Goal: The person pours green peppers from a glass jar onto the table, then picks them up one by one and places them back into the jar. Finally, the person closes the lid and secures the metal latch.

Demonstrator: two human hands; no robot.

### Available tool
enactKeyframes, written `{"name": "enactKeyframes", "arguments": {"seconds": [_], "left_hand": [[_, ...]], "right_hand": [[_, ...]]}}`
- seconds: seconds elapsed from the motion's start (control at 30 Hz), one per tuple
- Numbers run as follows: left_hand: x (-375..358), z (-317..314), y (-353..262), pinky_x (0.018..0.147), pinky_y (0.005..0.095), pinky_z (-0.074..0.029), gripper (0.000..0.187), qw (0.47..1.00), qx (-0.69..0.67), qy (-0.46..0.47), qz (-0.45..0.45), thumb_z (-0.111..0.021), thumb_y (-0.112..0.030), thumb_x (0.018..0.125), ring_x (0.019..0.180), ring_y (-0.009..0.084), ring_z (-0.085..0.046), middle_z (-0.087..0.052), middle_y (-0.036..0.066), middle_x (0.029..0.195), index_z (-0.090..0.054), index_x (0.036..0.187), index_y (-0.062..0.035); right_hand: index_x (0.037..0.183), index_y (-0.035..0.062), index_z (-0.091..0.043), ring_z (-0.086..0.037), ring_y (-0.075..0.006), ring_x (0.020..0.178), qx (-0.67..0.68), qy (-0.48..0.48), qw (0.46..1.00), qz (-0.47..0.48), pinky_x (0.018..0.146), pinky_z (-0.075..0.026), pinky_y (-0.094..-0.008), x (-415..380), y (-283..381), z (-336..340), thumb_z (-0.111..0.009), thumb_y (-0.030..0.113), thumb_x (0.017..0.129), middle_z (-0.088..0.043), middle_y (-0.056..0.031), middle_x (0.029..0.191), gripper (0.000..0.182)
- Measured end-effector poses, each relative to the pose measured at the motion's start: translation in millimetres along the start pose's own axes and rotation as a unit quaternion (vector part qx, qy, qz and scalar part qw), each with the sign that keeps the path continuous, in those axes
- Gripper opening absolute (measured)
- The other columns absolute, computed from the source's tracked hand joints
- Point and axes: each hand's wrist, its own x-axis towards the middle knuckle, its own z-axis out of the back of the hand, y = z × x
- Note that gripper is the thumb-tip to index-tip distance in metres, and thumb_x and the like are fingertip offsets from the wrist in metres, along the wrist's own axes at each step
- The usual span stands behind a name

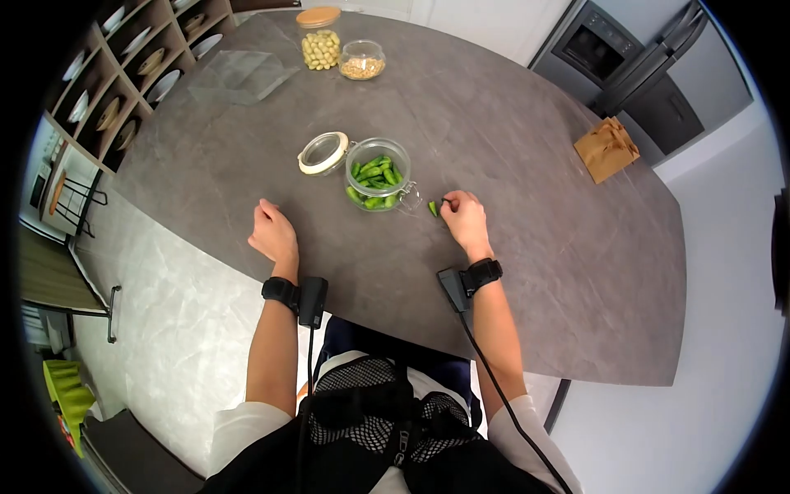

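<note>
A clear glass jar (378,174) with a wire clasp stands on the table, holding several small green vegetables (376,172) that look like peppers or small cucumbers. Its hinged lid (323,153) with a pale rim hangs open to the left. To the right of the jar, a small green piece (433,208) lies on the tabletop. Just beside that piece, my right hand (465,218) has its fingertips pinched together, with a small dark bit at them too tiny to name. My left hand (273,233) is curled closed over the table's front left part, apart from the jar, with nothing visible in it.
At the back of the grey table (527,272) stand a jar of pale nuts (321,49) with a wooden lid and a low glass jar (362,61) of small grains. A transparent tray (240,77) lies back left. A brown paper bag (606,150) sits near the right edge.
</note>
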Motion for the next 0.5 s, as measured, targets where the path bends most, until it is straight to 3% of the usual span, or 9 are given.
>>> {"name": "enactKeyframes", "arguments": {"seconds": [0.07,0.2,0.3,0.5], "left_hand": [[0.1,0.4,0.1,0.076,0.0343,-0.033,0.039,1.000,-0.005,0.002,0.001,-0.034,-0.034,0.090,0.067,0.0243,-0.057,-0.062,0.005,0.067,-0.059,0.072,-0.0090],[-0.3,0.4,-0.4,0.077,0.0341,-0.032,0.039,1.000,-0.002,0.001,-0.004,-0.034,-0.034,0.090,0.067,0.0245,-0.057,-0.062,0.006,0.067,-0.059,0.073,-0.0089],[-0.1,1.2,-0.2,0.077,0.0338,-0.032,0.039,1.000,0.002,0.011,0.006,-0.034,-0.034,0.090,0.067,0.0245,-0.056,-0.062,0.006,0.067,-0.059,0.074,-0.0089],[-0.5,1.5,-1.4,0.077,0.0337,-0.032,0.040,1.000,-0.004,0.003,0.003,-0.033,-0.034,0.090,0.067,0.0244,-0.057,-0.062,0.006,0.067,-0.059,0.073,-0.0087]], "right_hand": [[0.087,0.0036,-0.060,-0.058,-0.0291,0.080,0.020,-0.008,1.000,0.009,0.071,-0.046,-0.0375,-2.1,13.5,-3.2,-0.058,0.014,0.074,-0.058,-0.0140,0.086,0.017],[0.091,0.0028,-0.057,-0.056,-0.0304,0.085,-0.096,0.010,0.989,0.112,0.073,-0.047,-0.0404,-10.0,21.2,-17.1,-0.058,0.015,0.076,-0.055,-0.0137,0.089,0.019],[0.092,0.0055,-0.057,-0.055,-0.0306,0.086,-0.111,-0.002,0.983,0.144,0.072,-0.047,-0.0410,-15.0,18.1,-23.4,-0.058,0.015,0.076,-0.054,-0.0129,0.090,0.019],[0.087,0.0080,-0.059,-0.056,-0.0320,0.079,-0.072,0.011,0.993,0.090,0.070,-0.047,-0.0404,-11.4,13.1,-9.0,-0.058,0.012,0.075,-0.057,-0.0122,0.085,0.013]]}}
